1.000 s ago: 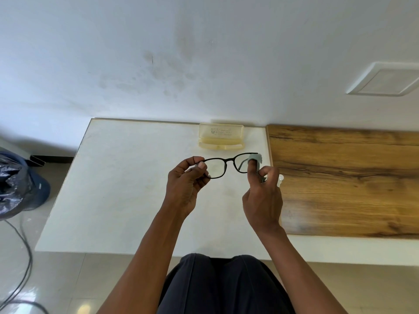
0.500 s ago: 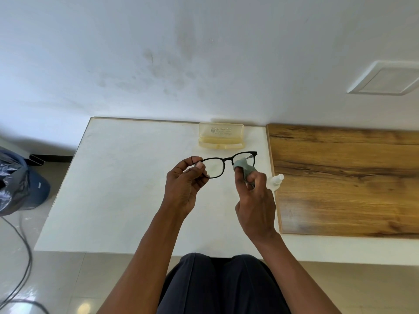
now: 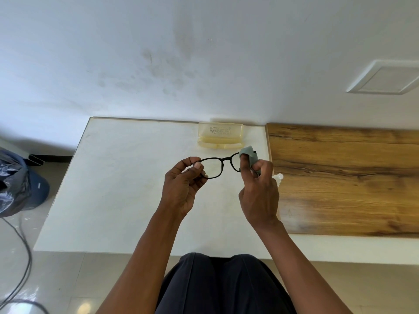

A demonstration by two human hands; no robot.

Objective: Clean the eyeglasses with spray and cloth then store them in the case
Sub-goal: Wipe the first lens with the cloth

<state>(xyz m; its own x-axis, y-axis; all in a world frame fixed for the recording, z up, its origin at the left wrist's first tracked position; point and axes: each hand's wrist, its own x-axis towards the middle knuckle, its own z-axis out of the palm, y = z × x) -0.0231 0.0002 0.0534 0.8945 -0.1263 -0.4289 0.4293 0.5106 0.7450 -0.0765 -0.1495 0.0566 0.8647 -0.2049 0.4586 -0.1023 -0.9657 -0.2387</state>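
Left hand (image 3: 181,189): fingers pinch the glasses (image 3: 218,165) at their left rim, above the table (image 3: 118,189).
Right hand (image 3: 258,196): fingers clamp the cloth (image 3: 249,153) on the right lens.
Case (image 3: 220,138): open, at the table's far edge.

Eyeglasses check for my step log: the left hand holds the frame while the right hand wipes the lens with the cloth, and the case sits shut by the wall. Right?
Nearly. The head view shows the case lying open, lid up; the rest stands.
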